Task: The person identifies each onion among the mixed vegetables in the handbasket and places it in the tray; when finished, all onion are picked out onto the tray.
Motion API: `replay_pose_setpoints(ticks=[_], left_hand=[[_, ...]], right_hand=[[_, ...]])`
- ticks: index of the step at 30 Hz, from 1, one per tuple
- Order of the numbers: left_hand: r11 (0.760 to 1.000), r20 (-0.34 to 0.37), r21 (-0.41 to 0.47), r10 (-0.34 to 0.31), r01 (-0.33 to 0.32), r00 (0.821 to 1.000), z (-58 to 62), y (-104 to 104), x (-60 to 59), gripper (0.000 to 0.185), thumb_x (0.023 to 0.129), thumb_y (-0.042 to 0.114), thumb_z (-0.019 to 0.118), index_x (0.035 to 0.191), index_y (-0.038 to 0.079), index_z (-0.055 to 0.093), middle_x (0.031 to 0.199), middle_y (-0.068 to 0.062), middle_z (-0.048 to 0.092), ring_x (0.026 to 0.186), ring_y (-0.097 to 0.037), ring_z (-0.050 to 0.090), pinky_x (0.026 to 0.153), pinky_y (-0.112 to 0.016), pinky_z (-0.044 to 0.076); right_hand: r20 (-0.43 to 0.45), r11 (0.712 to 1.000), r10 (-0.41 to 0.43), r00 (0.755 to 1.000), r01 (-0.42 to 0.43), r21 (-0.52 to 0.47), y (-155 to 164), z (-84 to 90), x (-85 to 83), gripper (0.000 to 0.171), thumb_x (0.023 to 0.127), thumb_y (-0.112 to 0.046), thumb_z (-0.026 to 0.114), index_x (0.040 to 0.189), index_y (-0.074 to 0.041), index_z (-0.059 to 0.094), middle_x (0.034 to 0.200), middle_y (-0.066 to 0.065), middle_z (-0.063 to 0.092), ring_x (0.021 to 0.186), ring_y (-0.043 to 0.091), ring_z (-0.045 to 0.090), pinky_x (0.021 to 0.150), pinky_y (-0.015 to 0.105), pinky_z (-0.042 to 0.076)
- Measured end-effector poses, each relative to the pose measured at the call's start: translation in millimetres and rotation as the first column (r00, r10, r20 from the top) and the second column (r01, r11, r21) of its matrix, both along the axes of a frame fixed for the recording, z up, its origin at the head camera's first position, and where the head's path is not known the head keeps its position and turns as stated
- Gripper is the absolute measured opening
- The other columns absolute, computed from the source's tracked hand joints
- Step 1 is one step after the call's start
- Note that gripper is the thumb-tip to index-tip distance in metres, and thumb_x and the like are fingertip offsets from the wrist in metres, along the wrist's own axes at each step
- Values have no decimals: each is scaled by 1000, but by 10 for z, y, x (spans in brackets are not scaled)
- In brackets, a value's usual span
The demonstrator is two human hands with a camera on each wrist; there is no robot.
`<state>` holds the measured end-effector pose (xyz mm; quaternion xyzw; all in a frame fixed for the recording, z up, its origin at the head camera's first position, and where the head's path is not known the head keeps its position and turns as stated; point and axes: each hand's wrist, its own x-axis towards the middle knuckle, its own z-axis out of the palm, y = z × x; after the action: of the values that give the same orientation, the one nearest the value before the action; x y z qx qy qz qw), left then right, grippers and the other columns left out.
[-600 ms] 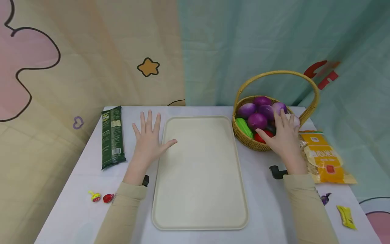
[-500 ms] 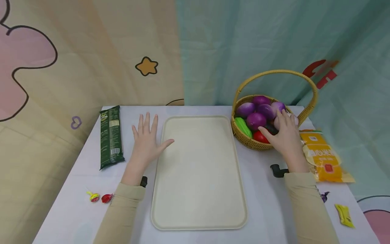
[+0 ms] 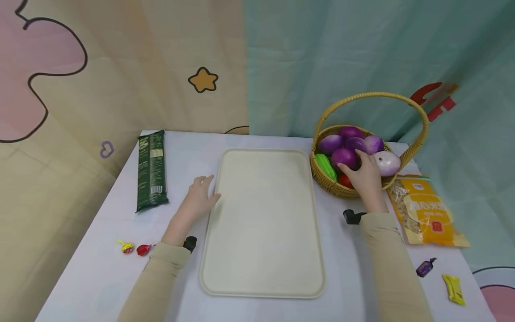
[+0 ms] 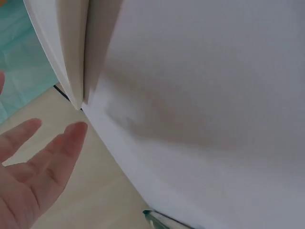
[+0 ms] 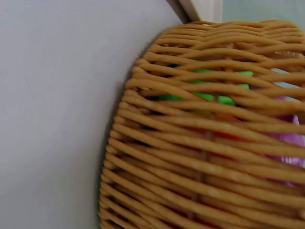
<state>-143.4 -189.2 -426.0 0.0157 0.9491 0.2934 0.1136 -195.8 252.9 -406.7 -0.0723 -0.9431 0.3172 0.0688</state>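
Presently, as laid out on the white table (image 3: 100, 268):

Right hand (image 3: 364, 176): reaching into the basket at 2 o'clock, fingers curled down among the produce, thumb against a purple onion (image 3: 343, 157); whether it actually grasps anything cannot be told from the head view, and the right wrist view shows only woven wicker.

Basket (image 3: 334, 188): wicker, with an arched handle, just beside the tray's far right corner; holds several purple onions, a green vegetable (image 3: 324, 166), something red (image 3: 344, 181) under the hand, and a pale pink onion (image 3: 386, 163) at its right rim.

Left hand (image 3: 199, 197): released, fingers loosely extended, resting on the table with the thumb touching the tray's left rim, at 10 o'clock from the tray's centre.

Tray (image 3: 261, 286): cream, rectangular, centre of table, between the two hands.

Green packet (image 3: 151, 170): long, lying flat at 10 o'clock, apart from the left hand.

Orange bag (image 3: 426, 210): at 3 o'clock, just beside the basket.

Sweets: red sweet (image 3: 142, 249) and yellow lollipop (image 3: 125, 246) at 8 o'clock; purple sweet (image 3: 424, 267) and yellow sweet (image 3: 453, 289) at 4 o'clock.
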Motion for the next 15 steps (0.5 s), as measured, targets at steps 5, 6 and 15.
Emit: replay_pose_setpoints(ticks=[5,6,15], left_hand=[[999,146,27,13,-17,989,-82,3,95,62,97,13,55,150,-6,29,142,-33,38,126,-47,47,100,-57,45],[999,159,37,12,-18,987,-95,0,111,61,96,9,55,149,-8,30,138,-33,42,121,-45,51,97,-54,48],[984,230,156,44,-82,972,-180,-38,154,64,88,-6,53,149,-1,33,113,-23,58,76,-21,62,65,-28,50]], right_hand=[[18,998,-47,999,47,-41,-27,-74,-51,82,90,-40,69,148,4,32,145,35,36,137,49,33,114,59,27],[15,997,-50,999,51,-55,-36,-81,-59,81,90,-39,70,147,4,32,145,34,37,136,48,34,114,59,28],[-25,992,-45,999,42,-121,-70,-97,-94,72,88,-26,74,136,8,32,138,33,42,132,45,41,112,55,32]])
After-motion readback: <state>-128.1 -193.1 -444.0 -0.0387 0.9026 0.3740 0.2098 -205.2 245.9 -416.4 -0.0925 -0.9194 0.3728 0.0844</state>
